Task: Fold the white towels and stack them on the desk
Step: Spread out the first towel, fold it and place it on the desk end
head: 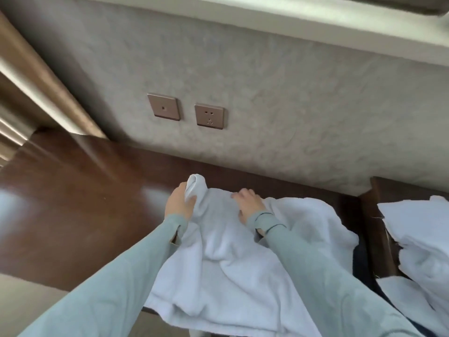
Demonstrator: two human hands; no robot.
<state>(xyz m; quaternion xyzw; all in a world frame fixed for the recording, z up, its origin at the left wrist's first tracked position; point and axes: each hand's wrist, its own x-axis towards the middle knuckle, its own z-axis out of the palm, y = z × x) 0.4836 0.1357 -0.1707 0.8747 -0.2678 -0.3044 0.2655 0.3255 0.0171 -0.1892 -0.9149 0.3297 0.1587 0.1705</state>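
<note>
- A white towel lies rumpled across the dark wooden surface, its near edge hanging over the front edge toward the person.
- The far left corner of the towel is bunched up and lifted off the surface, forming a rounded hump above the rest of the cloth.
- The left hand grips that raised corner, thumb curled onto the cloth and fingers wrapped behind it.
- The right hand rests on top of the towel near its far edge, just right of the lifted corner; its fingers are bent and press into the cloth, but whether they pinch a fold or only press cannot be told.
- Both arms wear pale grey-green sleeves with thumb slits at the cuffs.
- To the right, more white towels lie in a loose heap, apart from the one being handled, with a dark gap between them.
- Behind the surface stands a textured grey wall carrying two bronze-coloured plates side by side: a switch on the left and a power socket on the right.
- A wooden frame runs diagonally along the far left.
</note>
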